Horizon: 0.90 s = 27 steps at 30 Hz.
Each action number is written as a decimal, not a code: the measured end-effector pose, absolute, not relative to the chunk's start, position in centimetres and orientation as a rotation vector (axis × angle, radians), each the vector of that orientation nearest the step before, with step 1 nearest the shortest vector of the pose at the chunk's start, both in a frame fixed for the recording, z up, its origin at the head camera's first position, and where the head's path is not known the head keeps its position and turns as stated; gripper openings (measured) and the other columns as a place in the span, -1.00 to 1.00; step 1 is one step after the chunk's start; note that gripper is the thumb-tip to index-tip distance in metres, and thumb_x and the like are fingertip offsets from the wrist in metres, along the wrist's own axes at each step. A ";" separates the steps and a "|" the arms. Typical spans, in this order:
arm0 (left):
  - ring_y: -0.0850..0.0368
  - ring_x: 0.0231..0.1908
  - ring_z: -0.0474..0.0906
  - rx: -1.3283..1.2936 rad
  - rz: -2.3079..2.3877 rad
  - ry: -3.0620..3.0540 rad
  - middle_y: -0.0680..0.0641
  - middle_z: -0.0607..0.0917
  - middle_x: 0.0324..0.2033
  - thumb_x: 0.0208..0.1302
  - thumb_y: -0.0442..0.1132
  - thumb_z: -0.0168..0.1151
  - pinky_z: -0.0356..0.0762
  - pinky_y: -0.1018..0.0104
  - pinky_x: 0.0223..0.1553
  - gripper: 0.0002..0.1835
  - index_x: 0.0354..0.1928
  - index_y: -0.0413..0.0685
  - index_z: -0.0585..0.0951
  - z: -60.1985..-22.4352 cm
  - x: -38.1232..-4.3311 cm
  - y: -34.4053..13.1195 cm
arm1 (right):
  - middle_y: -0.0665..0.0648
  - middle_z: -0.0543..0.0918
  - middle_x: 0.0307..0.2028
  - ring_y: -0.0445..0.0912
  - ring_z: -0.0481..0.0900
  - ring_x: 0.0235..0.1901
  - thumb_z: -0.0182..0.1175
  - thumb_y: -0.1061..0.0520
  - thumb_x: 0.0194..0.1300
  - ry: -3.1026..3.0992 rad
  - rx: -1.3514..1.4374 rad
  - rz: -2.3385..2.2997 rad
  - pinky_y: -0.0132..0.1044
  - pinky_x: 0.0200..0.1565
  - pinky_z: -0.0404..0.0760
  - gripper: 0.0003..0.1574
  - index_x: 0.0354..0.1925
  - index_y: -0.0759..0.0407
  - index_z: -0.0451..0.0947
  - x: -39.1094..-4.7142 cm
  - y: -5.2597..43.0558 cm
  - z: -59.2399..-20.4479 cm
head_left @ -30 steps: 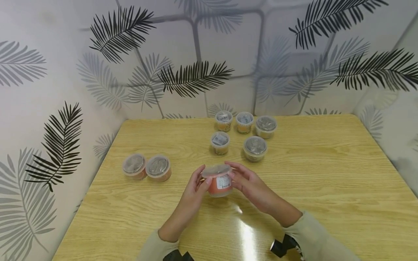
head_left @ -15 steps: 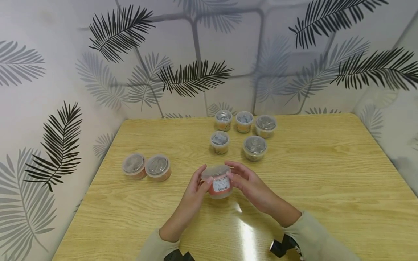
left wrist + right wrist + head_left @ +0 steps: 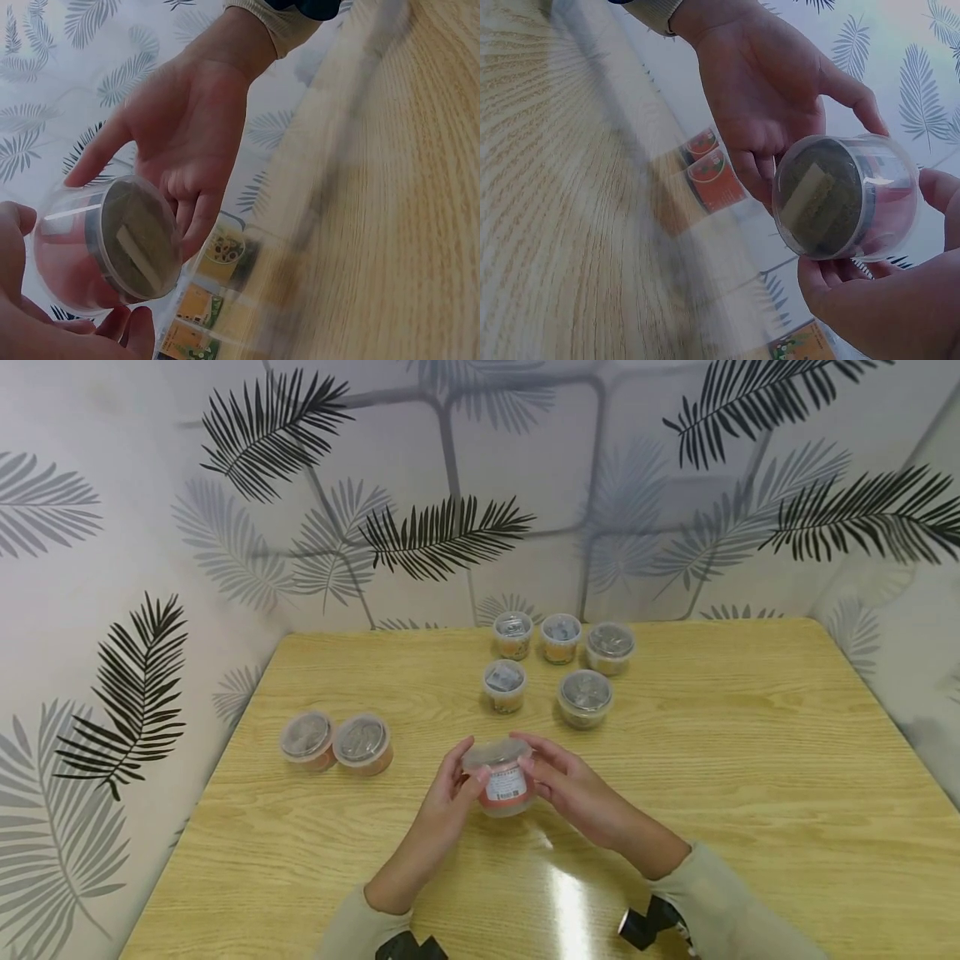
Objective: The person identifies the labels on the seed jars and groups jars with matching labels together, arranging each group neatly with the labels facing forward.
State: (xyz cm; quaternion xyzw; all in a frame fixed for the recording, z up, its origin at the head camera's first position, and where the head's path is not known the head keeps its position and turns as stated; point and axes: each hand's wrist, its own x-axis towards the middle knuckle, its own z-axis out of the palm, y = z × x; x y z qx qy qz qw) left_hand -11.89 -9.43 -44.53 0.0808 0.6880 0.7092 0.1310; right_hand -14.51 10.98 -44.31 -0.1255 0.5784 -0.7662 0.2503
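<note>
A clear plastic tub (image 3: pixel 504 803) with a lid and a red band hangs just above the table, held between both hands. Its white printed label faces the person. My left hand (image 3: pixel 442 802) grips the left side, thumb on the front near the rim. On the other side my right hand (image 3: pixel 577 789) holds it the same way, fingers behind and thumb in front. Seen from below in the left wrist view, the tub (image 3: pixel 142 238) shows dark contents and a pale strip at its base. The right wrist view shows that same base on the tub (image 3: pixel 817 199).
Two red-banded tubs (image 3: pixel 363 745) stand side by side at the left. Further back, several lidded tubs (image 3: pixel 585 697) are grouped on the wooden table (image 3: pixel 750 777). A leaf-patterned wall covering (image 3: pixel 525 468) rises behind the table's back edge.
The tub has turned slightly between the hands, so its white label has shifted left to face the front more squarely. The hands stay almost in place; the other tubs have not moved.
</note>
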 end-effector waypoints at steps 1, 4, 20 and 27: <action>-0.02 0.26 0.18 0.219 2.055 2.010 -0.17 0.21 0.28 0.41 -0.01 -0.02 0.14 0.05 0.26 -0.33 0.42 0.00 -0.02 -44.6 -11.9 -9.5 | 0.30 0.18 0.29 -0.02 0.28 0.21 -0.02 0.02 0.43 1.584 -0.337 -2.096 -0.26 0.18 0.33 -0.29 0.39 0.23 0.01 -14.5 11.0 -44.3; -0.01 0.21 0.26 0.182 2.056 2.040 -0.17 0.26 0.23 0.40 0.02 -0.02 0.23 0.10 0.22 -0.34 0.41 -0.02 0.02 -44.8 -12.1 -9.7 | 0.30 0.21 0.28 0.00 0.28 0.22 0.01 0.03 0.41 1.618 -0.320 -2.120 -0.23 0.18 0.33 -0.31 0.38 0.22 0.05 -14.6 11.1 -44.4; 0.00 0.19 0.24 0.198 2.026 2.014 -0.14 0.23 0.26 0.37 -0.01 0.04 0.25 0.12 0.19 -0.29 0.42 -0.07 0.00 -44.9 -11.8 -9.4 | 0.22 0.26 0.26 0.04 0.22 0.25 0.13 0.00 0.33 1.669 -0.255 -2.078 0.00 0.27 0.13 -0.24 0.38 0.11 0.08 -14.6 10.6 -44.7; 0.02 0.16 0.24 0.226 2.024 1.994 -0.16 0.25 0.24 0.39 -0.03 0.02 0.24 0.15 0.18 -0.29 0.43 -0.06 -0.03 -44.7 -11.7 -9.2 | 0.22 0.17 0.34 0.03 0.11 0.32 0.05 0.03 0.38 1.572 -0.330 -2.051 -0.02 0.30 0.05 -0.23 0.41 0.15 -0.03 -14.4 10.6 -44.6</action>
